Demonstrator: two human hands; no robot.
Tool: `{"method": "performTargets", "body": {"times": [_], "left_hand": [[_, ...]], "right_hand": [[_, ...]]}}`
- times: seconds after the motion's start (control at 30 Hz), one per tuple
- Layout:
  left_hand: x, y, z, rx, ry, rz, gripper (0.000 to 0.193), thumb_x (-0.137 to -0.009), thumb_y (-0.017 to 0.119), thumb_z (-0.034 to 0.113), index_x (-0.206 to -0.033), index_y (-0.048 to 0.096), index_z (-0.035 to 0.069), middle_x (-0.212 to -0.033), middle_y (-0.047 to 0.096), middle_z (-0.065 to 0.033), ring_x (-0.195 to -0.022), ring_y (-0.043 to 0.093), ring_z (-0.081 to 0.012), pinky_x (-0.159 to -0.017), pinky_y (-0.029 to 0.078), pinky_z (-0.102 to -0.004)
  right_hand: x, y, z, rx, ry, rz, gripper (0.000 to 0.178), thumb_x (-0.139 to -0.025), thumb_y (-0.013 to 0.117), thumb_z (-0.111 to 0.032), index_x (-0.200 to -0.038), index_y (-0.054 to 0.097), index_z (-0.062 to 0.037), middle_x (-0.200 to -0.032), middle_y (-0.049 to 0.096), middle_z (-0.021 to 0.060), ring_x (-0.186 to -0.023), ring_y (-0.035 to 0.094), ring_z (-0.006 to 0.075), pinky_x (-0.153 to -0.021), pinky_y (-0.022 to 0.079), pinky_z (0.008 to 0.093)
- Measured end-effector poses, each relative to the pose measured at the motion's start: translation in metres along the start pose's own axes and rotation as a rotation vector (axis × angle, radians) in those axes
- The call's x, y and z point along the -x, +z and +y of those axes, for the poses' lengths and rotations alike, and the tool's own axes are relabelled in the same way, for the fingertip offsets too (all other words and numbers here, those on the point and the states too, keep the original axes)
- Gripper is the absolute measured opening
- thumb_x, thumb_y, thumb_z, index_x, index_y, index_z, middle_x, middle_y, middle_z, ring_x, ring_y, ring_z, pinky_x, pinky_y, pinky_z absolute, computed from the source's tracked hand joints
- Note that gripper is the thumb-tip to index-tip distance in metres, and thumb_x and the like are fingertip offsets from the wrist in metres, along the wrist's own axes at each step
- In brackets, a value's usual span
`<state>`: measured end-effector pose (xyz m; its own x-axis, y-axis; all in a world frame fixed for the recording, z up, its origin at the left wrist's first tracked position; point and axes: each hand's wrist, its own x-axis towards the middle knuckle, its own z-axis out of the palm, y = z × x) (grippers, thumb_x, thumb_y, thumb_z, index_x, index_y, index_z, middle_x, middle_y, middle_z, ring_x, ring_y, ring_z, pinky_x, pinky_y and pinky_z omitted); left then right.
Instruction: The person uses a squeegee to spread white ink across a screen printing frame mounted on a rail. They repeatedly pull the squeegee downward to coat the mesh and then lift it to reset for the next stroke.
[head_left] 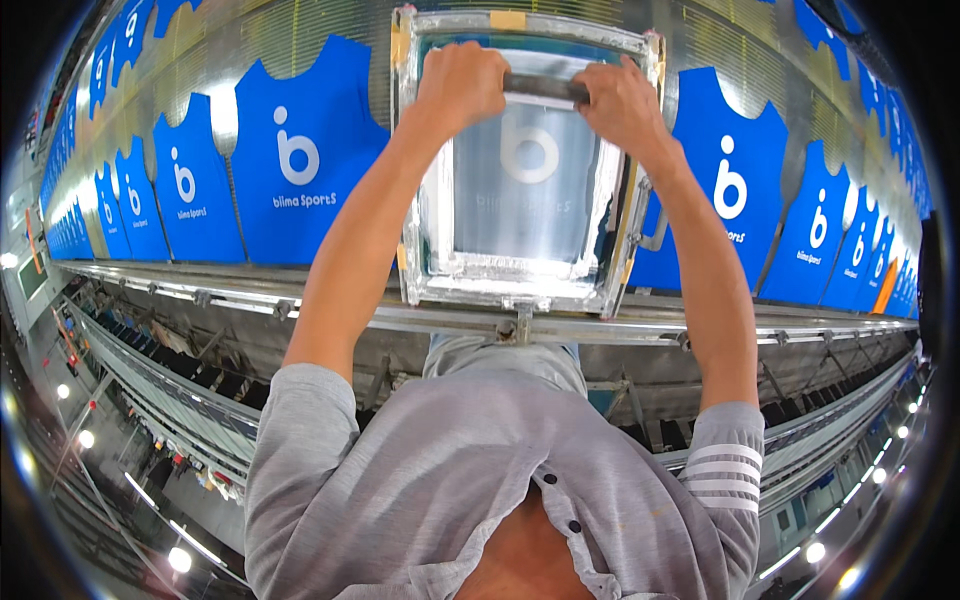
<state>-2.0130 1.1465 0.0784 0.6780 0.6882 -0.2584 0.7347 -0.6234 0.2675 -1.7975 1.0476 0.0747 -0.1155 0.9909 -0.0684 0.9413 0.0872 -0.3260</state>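
Note:
In front of me a screen printing frame [628, 240] lies over the table, its rim wrapped in silvery and yellowish tape. Through its greyish mesh [485, 205] a pale rounded letter shape shows, and white ink [515, 268] borders the near end. Both my hands grip a dark squeegee handle [540, 87] near the frame's far end. My left hand [463, 82] is closed around its left end. Closed on the right end is my right hand [620, 103]. The squeegee's blade cannot be made out clearly.
Blue sleeveless shirt panels with white prints lie along the table, one [305, 150] left of the frame and another [728, 165] right of it. A metal rail [350, 312] runs along the table's near edge, with a clamp-like fitting [521, 318] below the frame. Another long table [175, 375] stands behind me.

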Motion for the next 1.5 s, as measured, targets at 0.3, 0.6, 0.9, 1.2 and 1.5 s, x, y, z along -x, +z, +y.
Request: {"method": "performTargets", "body": {"times": [0.3,0.6,0.9,1.2,1.5], "left_hand": [[0.195,0.066,0.062,0.197,-0.061,0.006,0.032,-0.073,0.064,0.005,-0.098,0.079,0.016,-0.088,0.074,-0.0117,-0.077,0.071,-0.0335,-0.066,0.056,-0.0438],[0.213,0.061,0.102,-0.015,0.053,-0.025,0.035,-0.07,0.064,0.001,-0.103,0.076,0.007,-0.104,0.075,-0.009,-0.091,0.072,-0.0319,-0.075,0.056,-0.0423],[0.18,0.049,0.096,0.098,-0.04,-0.31,0.015,-0.069,0.069,0.008,-0.082,0.077,0.008,-0.084,0.072,-0.0176,-0.081,0.071,-0.0365,-0.069,0.055,-0.0473],[-0.034,-0.025,0.02,0.069,0.008,-0.009,0.04,-0.075,0.064,0.009,-0.113,0.077,0.013,-0.101,0.075,-0.0178,-0.098,0.071,-0.0363,-0.086,0.056,-0.0488],[0.025,-0.001,0.036,0.056,-0.051,-0.035,0.044,-0.074,0.064,0.008,-0.114,0.078,0.021,-0.095,0.075,-0.0147,-0.089,0.072,-0.035,-0.08,0.056,-0.0474]], "right_hand": [[0.172,0.038,-0.095,-0.12,-0.039,0.003,0.019,-0.072,0.07,-0.002,-0.091,0.071,-0.0055,-0.081,0.063,0.0083,-0.086,0.066,0.0277,-0.113,0.038,0.0578],[0.193,0.016,-0.079,-0.47,0.25,-0.022,0.063,-0.085,0.078,-0.045,-0.13,0.064,-0.0034,-0.125,0.065,0.0199,-0.123,0.056,0.0383,-0.11,0.039,0.0503],[0.175,0.061,0.023,-0.856,0.946,0.38,0.054,-0.094,0.07,-0.04,-0.127,0.064,0.0013,-0.088,0.066,0.0124,-0.079,0.059,0.02,-0.071,0.047,0.0366],[0.17,0.041,0.011,-0.838,1.034,0.324,0.048,-0.093,0.072,-0.037,-0.121,0.066,0.0023,-0.079,0.06,0.0061,-0.066,0.051,0.0125,-0.059,0.042,0.0317],[0.161,0.015,0.003,-0.767,0.991,0.359,0.044,-0.094,0.07,-0.028,-0.126,0.067,0.0016,-0.092,0.071,0.0121,-0.078,0.061,0.0173,-0.073,0.049,0.0333]]}}
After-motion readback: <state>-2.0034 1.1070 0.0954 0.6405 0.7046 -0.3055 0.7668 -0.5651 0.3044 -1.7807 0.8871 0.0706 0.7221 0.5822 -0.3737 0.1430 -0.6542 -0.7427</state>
